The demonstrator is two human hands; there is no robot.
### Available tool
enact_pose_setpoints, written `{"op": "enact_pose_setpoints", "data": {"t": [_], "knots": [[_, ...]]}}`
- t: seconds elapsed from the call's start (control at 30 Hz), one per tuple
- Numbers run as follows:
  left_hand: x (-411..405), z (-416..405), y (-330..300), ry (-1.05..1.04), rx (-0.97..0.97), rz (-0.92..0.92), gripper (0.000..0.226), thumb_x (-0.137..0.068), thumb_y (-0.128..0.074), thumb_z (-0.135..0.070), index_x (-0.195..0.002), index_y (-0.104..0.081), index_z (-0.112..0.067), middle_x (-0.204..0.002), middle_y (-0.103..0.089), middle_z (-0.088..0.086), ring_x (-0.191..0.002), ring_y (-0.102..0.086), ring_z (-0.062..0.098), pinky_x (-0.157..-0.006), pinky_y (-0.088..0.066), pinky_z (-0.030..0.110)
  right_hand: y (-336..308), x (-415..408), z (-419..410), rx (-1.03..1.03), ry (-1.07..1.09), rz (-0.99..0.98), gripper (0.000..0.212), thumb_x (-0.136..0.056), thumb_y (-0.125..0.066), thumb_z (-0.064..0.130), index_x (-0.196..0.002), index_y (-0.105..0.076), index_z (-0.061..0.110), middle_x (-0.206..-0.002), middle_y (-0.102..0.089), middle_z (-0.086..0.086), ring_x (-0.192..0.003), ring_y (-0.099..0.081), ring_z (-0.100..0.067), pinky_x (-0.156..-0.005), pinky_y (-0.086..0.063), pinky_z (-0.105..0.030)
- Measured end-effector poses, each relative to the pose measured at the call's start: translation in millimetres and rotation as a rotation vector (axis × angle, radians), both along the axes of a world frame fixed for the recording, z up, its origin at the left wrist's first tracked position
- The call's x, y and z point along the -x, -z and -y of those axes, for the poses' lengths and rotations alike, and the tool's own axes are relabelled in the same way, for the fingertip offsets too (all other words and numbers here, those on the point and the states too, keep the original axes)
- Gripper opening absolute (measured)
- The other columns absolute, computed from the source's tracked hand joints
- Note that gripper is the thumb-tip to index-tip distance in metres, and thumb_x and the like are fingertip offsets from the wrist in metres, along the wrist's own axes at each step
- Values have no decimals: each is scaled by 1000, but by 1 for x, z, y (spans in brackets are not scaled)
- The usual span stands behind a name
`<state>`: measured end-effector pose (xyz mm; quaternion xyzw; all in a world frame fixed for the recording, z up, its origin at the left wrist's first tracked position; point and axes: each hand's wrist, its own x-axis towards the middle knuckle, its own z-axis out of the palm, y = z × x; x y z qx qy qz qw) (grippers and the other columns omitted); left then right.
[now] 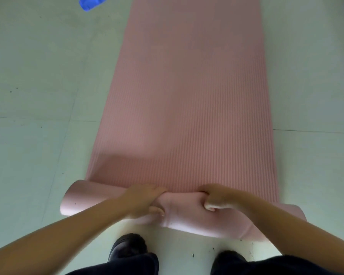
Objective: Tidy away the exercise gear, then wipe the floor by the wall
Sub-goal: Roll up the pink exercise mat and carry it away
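Both hands grip the rolled near end of the pink yoga mat (183,108): the left hand (145,199) and the right hand (214,199) sit close together at mid-roll, fingers curled over it. The roll looks loose and flared at its ends, so spreading the hands wider and tucking tight should keep it even. The ribbed mat stretches far across the pale floor (38,96); a blue cloth (89,2) lies far left.

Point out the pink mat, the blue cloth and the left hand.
pink mat (187,96), head view, flat unrolled part.
blue cloth (91,2), head view, middle of visible piece.
left hand (145,201), head view, back of hand.
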<state>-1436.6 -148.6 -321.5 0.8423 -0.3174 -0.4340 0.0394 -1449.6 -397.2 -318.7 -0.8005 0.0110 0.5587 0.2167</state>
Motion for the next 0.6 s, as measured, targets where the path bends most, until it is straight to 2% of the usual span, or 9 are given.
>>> {"op": "enact_pose_setpoints", "data": {"t": [0.07, 0.13, 0.17, 0.23, 0.33, 0.4, 0.47, 0.53, 0.6], "knots": [[0, -1, 4, 41, 5, 118, 61, -88, -46, -61, -136, -35, -27, -132, -45, -2, -121, -42, 19, -97, -32, 34, -1, 13, -1, 27, -88, 112, 55, -78, -49, 8, -131, -46, 23, -124, -55, -5, -111, -49, -24, -91, -41, -35], [-6, 1, 8, 51, -10, 205, 59, -88, -43, -62, -135, -37, -26, -132, -43, -2, -121, -41, 20, -98, -30, 34, -3, 25, -1, 61, -218, 478, 56, -85, -48, 15, -139, -37, 21, -133, -48, -4, -122, -45, -26, -102, -38, -40], [-12, 4, 8, 56, -31, 249, 58, -88, -42, -62, -134, -38, -26, -131, -43, -2, -120, -41, 20, -98, -30, 35, -3, 31, 0, 63, -274, 692, 55, -85, -50, 20, -138, -39, 17, -132, -50, -5, -122, -48, -28, -100, -41, -43], [-24, 12, 5, 55, -67, 357, 56, -88, -42, -61, -130, -41, -24, -130, -44, 0, -120, -41, 23, -99, -31, 38, 1, 44, -2, 47, -364, 927, 55, -82, -48, 38, -132, -46, 14, -124, -59, -8, -111, -60, -29, -88, -52, -44], [-37, 24, -6, 48, -33, 488, 50, -81, -58, -58, -113, -55, -19, -115, -53, 4, -108, -50, 27, -88, -40, 41, 8, 63, -10, 99, -561, 877, 91, -67, -58, 65, -140, -37, 15, -137, -52, -17, -122, -53, -34, -91, -49, -56], [-35, 30, -9, 96, 70, 623, 35, -69, -74, -44, -87, -63, -17, -88, -61, 5, -81, -59, 27, -69, -46, 38, 12, 61, -8, 140, -593, 807, 112, -50, -77, 62, -142, -33, 17, -138, -51, -18, -121, -54, -36, -88, -48, -59], [-19, 33, -9, 126, 274, 742, 15, -75, -63, -31, -78, -62, -16, -75, -59, 3, -67, -57, 25, -64, -41, 35, 9, 45, -4, 133, -557, 808, 112, -52, -81, 52, -145, -26, 21, -136, -53, -14, -115, -57, -36, -88, -49, -53], [-2, 30, -9, 141, 336, 722, 34, -84, -44, -41, -96, -61, -15, -87, -60, 3, -77, -55, 23, -74, -41, 34, 1, 21, 3, 58, -494, 791, 95, -74, -68, 45, -149, -13, 27, -140, -44, -7, -119, -50, -30, -97, -42, -45], [5, 17, -5, 163, 214, 701, 67, -76, -46, -60, -125, -49, -14, -110, -57, 7, -95, -51, 26, -82, -46, 42, -7, -1, 8, -29, -364, 634, 82, -81, -60, 39, -149, -14, 35, -136, -45, -2, -116, -48, -24, -96, -42, -39]]}}
